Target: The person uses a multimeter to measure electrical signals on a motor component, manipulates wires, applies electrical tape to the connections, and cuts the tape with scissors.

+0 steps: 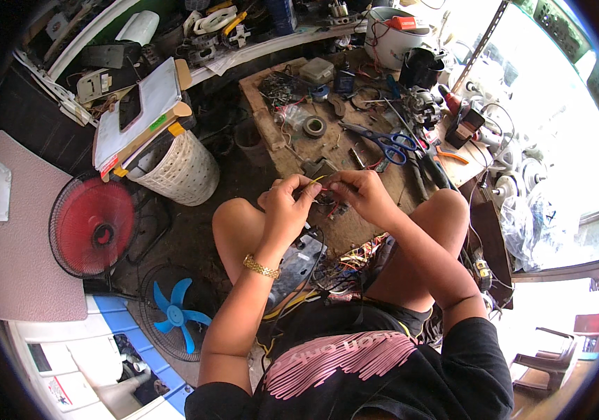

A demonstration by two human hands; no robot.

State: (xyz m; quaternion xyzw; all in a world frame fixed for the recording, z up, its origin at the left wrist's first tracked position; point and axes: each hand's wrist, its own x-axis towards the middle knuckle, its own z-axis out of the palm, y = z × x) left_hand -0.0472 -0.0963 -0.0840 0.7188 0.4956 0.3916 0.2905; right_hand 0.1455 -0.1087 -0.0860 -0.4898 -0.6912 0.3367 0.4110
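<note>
My left hand (290,199) and my right hand (365,194) meet above the near edge of the wooden work table. The fingers of my left hand pinch a thin yellow wire (318,178). My right hand's fingertips are closed on a thin red wire (325,187) beside it; whether the two wires touch is too small to tell. Under my hands lies a small dark part with red leads (329,205), partly covered by my fingers. A grey metal casing (298,262) and a tangle of coloured wires (362,257) rest between my legs.
On the table (285,157) lie blue-handled scissors (389,145), a roll of tape (315,127), orange-handled pliers (451,154) and several tools. A white basket (184,171), a red fan (95,224) and a blue fan blade (175,315) stand left. A white pot (394,45) sits at the back.
</note>
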